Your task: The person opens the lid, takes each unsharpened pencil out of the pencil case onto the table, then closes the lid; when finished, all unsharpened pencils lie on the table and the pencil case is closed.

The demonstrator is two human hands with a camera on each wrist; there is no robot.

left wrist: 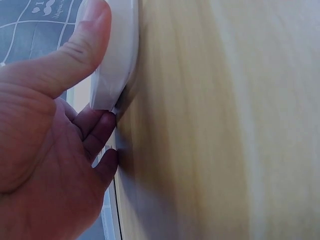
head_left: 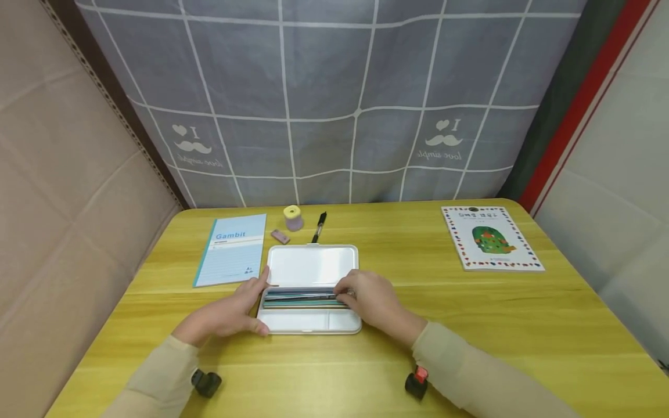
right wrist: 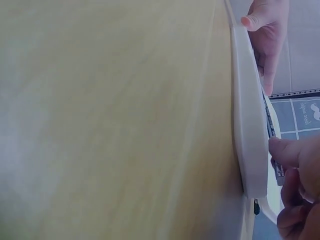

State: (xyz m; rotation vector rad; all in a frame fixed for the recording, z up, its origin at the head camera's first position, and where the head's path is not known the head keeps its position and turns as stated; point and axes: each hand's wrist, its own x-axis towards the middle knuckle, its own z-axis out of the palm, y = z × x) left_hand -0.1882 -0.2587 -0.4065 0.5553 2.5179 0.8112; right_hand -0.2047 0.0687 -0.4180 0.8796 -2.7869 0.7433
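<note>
1. The left hand [head_left: 230, 310] sits at the lower middle of the head view. It grips the left end of the white pencil case [head_left: 312, 266], with the thumb on the near corner and the fingers bent round the edge. In the left wrist view the thumb [left wrist: 75, 45] presses on the white rim [left wrist: 122, 50].
2. The right hand [head_left: 372, 297] is just right of the middle. Its fingers are bent down onto the pens [head_left: 300, 297] inside the case, near their right ends. I cannot tell if it truly pinches one pen — the fingers hide that part.
3. The pencil case lies open in the middle of the yellow wooden table [head_left: 522, 313]. Its lid lies flat behind the tray, and the pens lie in a row across the tray.
4. Above and left of the case lies a light blue notebook [head_left: 232, 248] with the word "Gambit" on it.
5. Close behind the case are a small pink eraser [head_left: 280, 236], a little purple pot with a yellow top [head_left: 292, 217] and a black pen [head_left: 319, 226].
6. At the upper right of the table lies a white book [head_left: 491, 238] with a green picture — its title is too small to read.
7. Behind the table hangs a grey checked cloth [head_left: 324, 98]. It has moustache pictures and the words "love simple" printed back to front.
</note>
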